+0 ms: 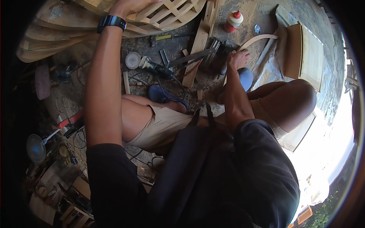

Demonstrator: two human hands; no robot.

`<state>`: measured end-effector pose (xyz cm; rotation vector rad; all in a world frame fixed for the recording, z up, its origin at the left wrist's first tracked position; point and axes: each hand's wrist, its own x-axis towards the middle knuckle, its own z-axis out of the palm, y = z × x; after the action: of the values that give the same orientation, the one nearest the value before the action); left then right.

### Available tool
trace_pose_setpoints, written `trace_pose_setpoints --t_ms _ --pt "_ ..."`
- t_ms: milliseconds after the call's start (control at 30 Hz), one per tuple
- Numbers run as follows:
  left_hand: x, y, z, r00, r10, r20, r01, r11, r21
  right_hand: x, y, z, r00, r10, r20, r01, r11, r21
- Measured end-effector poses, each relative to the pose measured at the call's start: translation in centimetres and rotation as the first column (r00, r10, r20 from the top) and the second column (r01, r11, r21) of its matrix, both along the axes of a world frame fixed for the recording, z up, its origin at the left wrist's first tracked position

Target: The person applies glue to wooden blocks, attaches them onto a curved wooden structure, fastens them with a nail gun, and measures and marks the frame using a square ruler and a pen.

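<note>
A thin curved wooden strip (pixel 258 37) arcs up and to the right from my right hand (pixel 238 59), whose fingers are closed around its lower end. That hand is low, beside my blue shoe (pixel 245 78). At the top edge, my left hand (pixel 133 6) lies at a wooden lattice frame (pixel 167 17) with curved slats. A dark watch (pixel 111 24) is on that wrist. Most of the left fingers are cut off by the picture's edge, so their grip is hidden.
An angle grinder (pixel 152 65) with a round disc lies on the floor, its cable near my other shoe. Wooden planks (pixel 199 43) and metal bars (pixel 190 57) lie between my hands. A red and white glue bottle (pixel 233 21) stands near a wooden box (pixel 304 57). A fan (pixel 37 148) is at left.
</note>
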<state>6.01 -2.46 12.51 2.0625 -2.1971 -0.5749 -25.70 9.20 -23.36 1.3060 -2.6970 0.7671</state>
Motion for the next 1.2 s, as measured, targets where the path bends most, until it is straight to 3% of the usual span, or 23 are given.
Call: trace_pose_setpoints --t_ms 67,167,233,267,333,400,433,500,567,600,667,733,767,800,867,900,933,1000,1033,1067,1100,1133,1200 --pt "0.5 -0.3 -0.5 0.999 0.023 0.043 -0.021 0.999 -0.026 0.9 0.7 2.1 0.998 0.068 0.003 -0.067 0.991 -0.115" --pt "0.2 0.5 -0.7 0.999 0.021 0.042 -0.018 0.996 -0.09 3.9 1.9 2.8 0.836 0.444 0.322 -0.408 0.896 -0.175" --pt "0.8 0.4 -1.4 1.0 -0.026 0.014 0.028 0.991 -0.128 7.9 3.1 4.7 0.77 0.283 0.571 -0.47 0.857 0.21" --pt "0.9 0.5 -1.3 0.997 -0.078 -0.017 0.074 0.983 -0.167 9.3 4.5 2.4 0.716 0.248 0.652 -0.482 0.852 0.206" --pt "-0.7 2.9 -0.1 1.0 -0.008 -0.017 0.005 0.987 -0.161 11.1 6.2 0.8 0.65 0.22 0.727 -0.499 0.845 0.191" --pt "-0.5 5.1 -2.5 0.995 -0.102 0.018 0.094 0.811 -0.577 12.1 8.0 1.2 0.715 0.167 0.679 -0.472 0.831 0.293" --pt "-1.4 6.9 -3.2 0.994 -0.096 -0.043 0.034 0.678 -0.734 12.2 8.5 -1.6 0.712 0.17 0.682 -0.475 0.832 0.288" --pt "-2.6 10.4 -6.3 0.983 -0.148 -0.112 -0.045 0.396 -0.917 12.1 10.2 -8.9 0.67 0.414 0.616 -0.534 0.845 0.013" --pt "-4.1 15.8 -10.9 0.939 -0.069 -0.338 -0.221 0.632 -0.743 11.6 9.7 -5.1 0.62 0.354 0.7 -0.507 0.862 0.013" --pt "-5.2 17.9 -13.7 0.832 0.012 -0.554 -0.373 0.752 -0.544 11.4 9.6 -2.5 0.561 0.293 0.775 -0.478 0.878 0.014" --pt "-5.4 20.7 -21.8 0.813 0.173 -0.556 -0.34 0.916 -0.212 12.1 10.4 -0.8 0.527 0.266 0.807 -0.433 0.901 -0.014" --pt "-6.9 22.1 -26.5 0.739 0.302 -0.603 -0.255 0.953 0.164 13.4 11.2 -1.0 0.367 0.281 0.887 -0.286 0.941 -0.18" --pt "-7.7 22.6 -27.9 0.671 0.34 -0.659 -0.213 0.94 0.267 13.9 11.8 0.9 0.177 0.371 0.912 -0.245 0.914 -0.324" --pt "-8.2 22.3 -27.0 0.638 0.414 -0.649 -0.189 0.901 0.39 13.9 11.9 2.7 0.176 0.376 0.91 -0.245 0.912 -0.329" --pt "-8.9 22.2 -26.9 0.66 0.442 -0.608 -0.259 0.893 0.368 13.5 11.8 5.7 0.386 0.405 0.829 -0.602 0.791 -0.106" --pt "-8.6 21.8 -26.5 0.661 0.439 -0.609 -0.25 0.894 0.373 13.7 11.6 6.7 0.299 0.491 0.818 -0.572 0.778 -0.258" --pt "-7.5 21.0 -26.1 0.69 0.43 -0.582 -0.244 0.896 0.371 13.5 11.4 7.2 0.304 0.487 0.819 -0.568 0.782 -0.255" --pt "-5.5 19.9 -25.9 0.721 0.415 -0.554 -0.238 0.9 0.364 13.7 10.4 8.0 0.137 0.512 0.848 -0.665 0.682 -0.305" --pt "-4.6 19.7 -26.4 0.588 0.411 -0.697 -0.265 0.912 0.314 12.5 9.9 7.5 0.178 0.514 0.839 -0.782 0.592 -0.197" --pt "-4.2 19.6 -27.0 0.434 0.381 -0.816 -0.302 0.915 0.267 11.8 9.3 6.9 0.178 0.517 0.837 -0.781 0.591 -0.199" --pt "-4.6 19.5 -25.1 0.271 0.513 -0.814 -0.387 0.833 0.396 11.1 8.8 6.5 0.463 0.542 0.702 -0.677 0.727 -0.114" --pt "-4.3 19.3 -24.7 0.27 0.511 -0.816 -0.388 0.833 0.394 10.3 8.2 5.6 0.707 0.492 0.509 -0.533 0.843 -0.074" --pt "-3.4 19.2 -23.8 0.15 0.493 -0.857 -0.453 0.805 0.384 7.6 6.5 2.7 0.913 0.295 0.281 -0.323 0.944 0.059"
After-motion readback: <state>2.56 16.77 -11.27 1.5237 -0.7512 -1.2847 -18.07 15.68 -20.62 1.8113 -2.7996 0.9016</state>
